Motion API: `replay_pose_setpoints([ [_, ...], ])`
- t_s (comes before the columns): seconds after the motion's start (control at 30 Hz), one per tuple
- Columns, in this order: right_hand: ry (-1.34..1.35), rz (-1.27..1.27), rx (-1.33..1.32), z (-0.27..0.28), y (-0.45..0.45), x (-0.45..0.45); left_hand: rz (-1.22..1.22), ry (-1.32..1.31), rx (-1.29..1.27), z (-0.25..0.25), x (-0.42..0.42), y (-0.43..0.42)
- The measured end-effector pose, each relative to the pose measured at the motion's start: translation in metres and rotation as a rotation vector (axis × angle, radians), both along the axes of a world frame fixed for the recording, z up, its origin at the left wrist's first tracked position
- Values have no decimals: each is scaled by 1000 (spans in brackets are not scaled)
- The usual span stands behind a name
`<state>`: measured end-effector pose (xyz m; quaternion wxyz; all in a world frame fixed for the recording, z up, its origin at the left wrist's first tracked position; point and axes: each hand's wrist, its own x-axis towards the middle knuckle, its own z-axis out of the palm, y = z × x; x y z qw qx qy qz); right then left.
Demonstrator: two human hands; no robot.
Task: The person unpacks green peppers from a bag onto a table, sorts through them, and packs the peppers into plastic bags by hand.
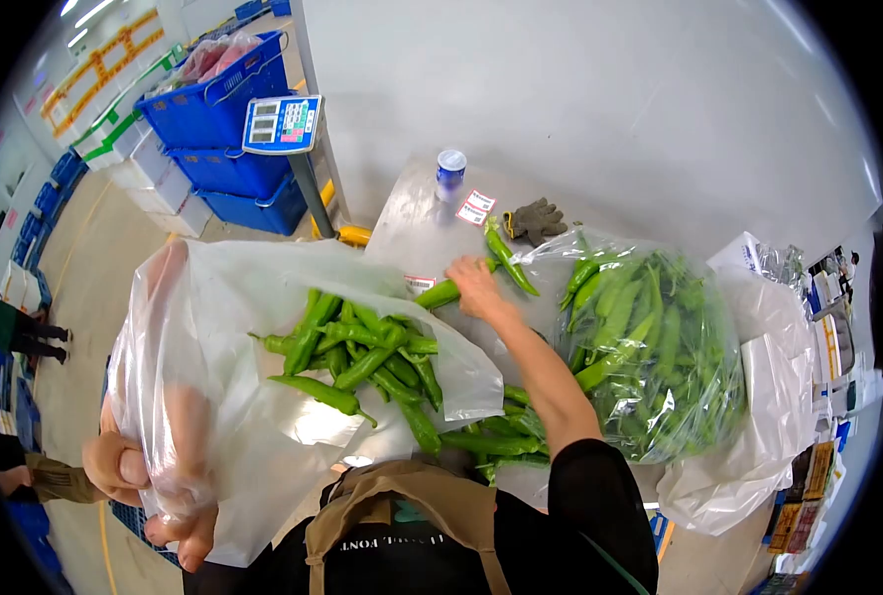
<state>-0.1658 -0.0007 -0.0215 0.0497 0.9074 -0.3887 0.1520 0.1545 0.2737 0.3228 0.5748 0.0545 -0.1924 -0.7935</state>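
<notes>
A long green pepper (441,294) is held in the right hand (476,288), over the worktop (392,220) between its middle and far edge. A second pepper (510,260) lies just beside that hand. Leftward, a pepper heap (367,342) is at the translucent bag (253,297), whose left side the left hand (179,504) grips. Bare metal runs toward the far left corner; a filled clear bag (670,367) bounds the right, the wall (610,109) the far edge.

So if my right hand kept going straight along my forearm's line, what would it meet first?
Past the green pepper at its fingers, your right hand seems to have a free way over bare metal tabletop, passing left of the blue-and-white canister; depth is hard to judge.
</notes>
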Motion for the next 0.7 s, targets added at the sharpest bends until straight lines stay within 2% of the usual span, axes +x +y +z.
replay_pose_setpoints([
  [0.2, 301, -73, 350, -5, -32, 2, 16, -6, 10, 0, -1, 0],
  [0.3, -116, -513, 394, 2, -43, -9, 19, 1, 15, 0, 0, 1],
  [0.37, -113, -604, 132, 9, -47, -26, 17, -2, 13, 2, -1, -1],
  [0.43, -5, -690, 249, 6, -51, -42, 7, -8, 5, 5, -3, -5],
  [0.5, 168, -760, 663, 19, -47, -47, -11, -20, -17, 9, -6, -8],
  [0.57, 144, -827, 467, 3, -37, -51, -15, -25, -43, 13, -7, -10],
  [0.63, 130, -800, 487, 15, -27, -51, -19, -27, -61, 16, -9, -14],
  [0.7, 27, -645, 140, 34, -2, -48, -11, -35, -79, 19, -12, -15],
])
